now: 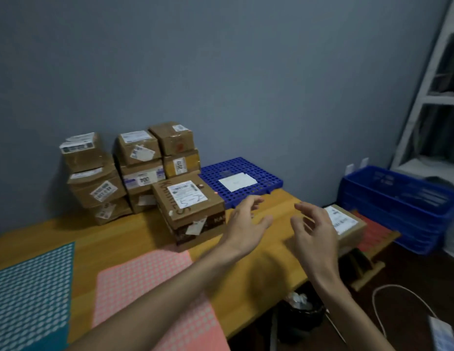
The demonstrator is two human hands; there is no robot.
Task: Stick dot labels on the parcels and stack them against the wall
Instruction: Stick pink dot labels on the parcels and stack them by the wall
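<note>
L hand [246, 224] & R hand [313, 231] slack, empty, over tabletop [279, 206] btwn front parcel [193, 209] & edge.

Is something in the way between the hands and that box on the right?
Nothing visible is. The right hand hovers open just before the parcel, the left hand beside it over the wooden table.

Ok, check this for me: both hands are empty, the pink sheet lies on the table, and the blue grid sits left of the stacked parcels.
Wrong on one point: the head view shows the blue grid right of the stacked parcels, not left. The rest stands: left hand and right hand are empty, and the pink sheet lies on the table.
</note>
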